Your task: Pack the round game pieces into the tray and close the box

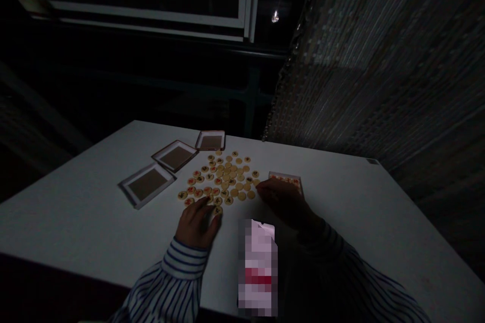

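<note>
Many round, pale wooden Chinese chess pieces (pixel 226 177) lie loosely spread on the white table, some with red or black characters up and some blank side up. At the near edge of the spread, my left hand (pixel 197 222) rests with thumb and fingers apart, beside a black-marked piece (pixel 217 210). My right hand (pixel 284 201) is dark and in shadow; its fingers are drawn together at a pale piece (pixel 256 182) on the right edge of the spread. Partly behind that hand is a shallow box (pixel 286 175) with red-marked pieces in rows.
Three shallow box trays or lids, a near one (pixel 147 184), a middle one (pixel 176 155) and a far one (pixel 210 140), lie left of and behind the pieces. A lit phone (pixel 258 262) lies between my forearms. A bead curtain (pixel 341 60) hangs beyond the table's (pixel 94 171) right side.
</note>
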The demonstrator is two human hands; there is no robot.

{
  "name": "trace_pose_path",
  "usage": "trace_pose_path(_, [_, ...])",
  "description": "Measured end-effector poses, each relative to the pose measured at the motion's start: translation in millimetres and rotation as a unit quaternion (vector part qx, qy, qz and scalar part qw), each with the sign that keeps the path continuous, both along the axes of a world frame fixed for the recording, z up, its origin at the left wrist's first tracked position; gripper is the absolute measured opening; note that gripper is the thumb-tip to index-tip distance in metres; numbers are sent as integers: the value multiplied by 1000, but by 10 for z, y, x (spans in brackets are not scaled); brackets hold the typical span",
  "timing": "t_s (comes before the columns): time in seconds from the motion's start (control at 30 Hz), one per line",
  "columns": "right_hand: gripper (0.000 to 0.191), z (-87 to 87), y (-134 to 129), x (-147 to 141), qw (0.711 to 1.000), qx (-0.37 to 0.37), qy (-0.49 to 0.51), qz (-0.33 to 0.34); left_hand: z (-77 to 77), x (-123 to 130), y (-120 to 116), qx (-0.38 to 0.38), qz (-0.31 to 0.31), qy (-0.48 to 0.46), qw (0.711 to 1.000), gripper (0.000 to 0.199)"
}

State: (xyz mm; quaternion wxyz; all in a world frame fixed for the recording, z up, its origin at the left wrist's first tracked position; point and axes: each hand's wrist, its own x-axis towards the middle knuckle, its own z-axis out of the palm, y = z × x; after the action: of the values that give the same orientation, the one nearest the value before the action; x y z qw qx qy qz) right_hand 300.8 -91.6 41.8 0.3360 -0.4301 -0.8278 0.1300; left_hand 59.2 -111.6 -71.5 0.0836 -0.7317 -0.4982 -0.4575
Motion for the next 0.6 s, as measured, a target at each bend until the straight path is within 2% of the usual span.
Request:
trace_pose_path(0.4, [13,-188,75,-249,996,22,-78,40,-101,8,16,-27,47,54,997,23])
trace_pose_path(0.6, [18,-311,74,-273,988,52,-141,48,-101,25,26,-24,59,64,996,21])
